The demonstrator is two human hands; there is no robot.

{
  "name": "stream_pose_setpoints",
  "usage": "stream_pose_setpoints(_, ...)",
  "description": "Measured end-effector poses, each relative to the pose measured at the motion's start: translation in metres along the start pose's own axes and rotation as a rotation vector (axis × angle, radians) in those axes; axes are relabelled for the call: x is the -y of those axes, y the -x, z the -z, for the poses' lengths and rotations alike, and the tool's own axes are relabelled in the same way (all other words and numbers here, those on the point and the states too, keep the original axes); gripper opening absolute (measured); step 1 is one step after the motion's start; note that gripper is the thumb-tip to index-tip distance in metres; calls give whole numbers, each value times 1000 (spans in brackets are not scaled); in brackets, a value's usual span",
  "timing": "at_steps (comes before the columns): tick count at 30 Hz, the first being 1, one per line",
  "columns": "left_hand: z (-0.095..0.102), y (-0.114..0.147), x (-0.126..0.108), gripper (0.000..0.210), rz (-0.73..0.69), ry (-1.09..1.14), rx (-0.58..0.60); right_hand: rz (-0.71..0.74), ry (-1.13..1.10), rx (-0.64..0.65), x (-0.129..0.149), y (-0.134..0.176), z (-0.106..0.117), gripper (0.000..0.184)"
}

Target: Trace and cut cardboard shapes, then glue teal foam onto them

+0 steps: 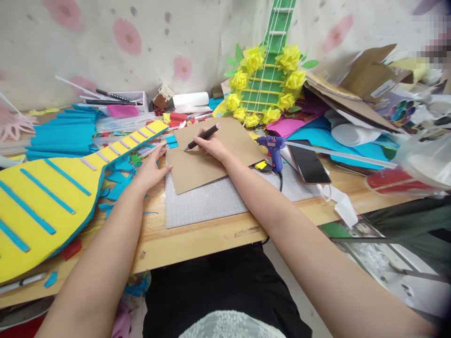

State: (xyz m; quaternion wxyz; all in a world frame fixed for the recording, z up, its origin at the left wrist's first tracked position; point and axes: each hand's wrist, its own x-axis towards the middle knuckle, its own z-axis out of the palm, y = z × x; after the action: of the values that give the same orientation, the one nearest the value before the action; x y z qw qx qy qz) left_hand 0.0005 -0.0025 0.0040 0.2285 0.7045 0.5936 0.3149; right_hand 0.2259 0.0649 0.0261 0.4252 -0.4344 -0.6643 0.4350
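Observation:
A black marker [203,137] with a pinkish end is gripped in my right hand [211,144], its tip on a sheet of brown cardboard [207,166]. The cardboard lies at an angle over a grey cutting mat [197,209]. At the sheet's left edge rests my left hand [154,166], fingers apart and holding nothing. Beside that hand is a yellow guitar-shaped cutout [38,202] with blue strips across its body and pale strips along its neck. Scraps of blue paper [120,183] lie between the cutout and my left forearm.
A blue glue gun [275,150] stands right of the cardboard, near a phone [308,162]. Behind is a green paper guitar [271,70] ringed with yellow flowers. Cardboard pieces [366,75] pile up at right, near a plastic cup [405,180]. Blue crepe paper [63,134] lies at left.

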Motion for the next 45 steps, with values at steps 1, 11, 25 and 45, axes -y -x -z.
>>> stream_pose_setpoints(1, 0, 0, 0, 79, 0, 2, -2, -1, 2, 2, 0, 0, 0, 18)
stream_pose_setpoints(11, 0, 0, -3, 77, 5, 23, -5, -25, -10, -1, 3, 2, 2, 16)
stream_pose_setpoints(25, 0, 1, -2, 77, -5, 12, -8, -37, -43, -12, 4, 3, 2, 16)
stream_pose_setpoints(45, 0, 0, 2, 78, -12, 16, -12, -38, -55, -24, 3, 2, 2, 14)
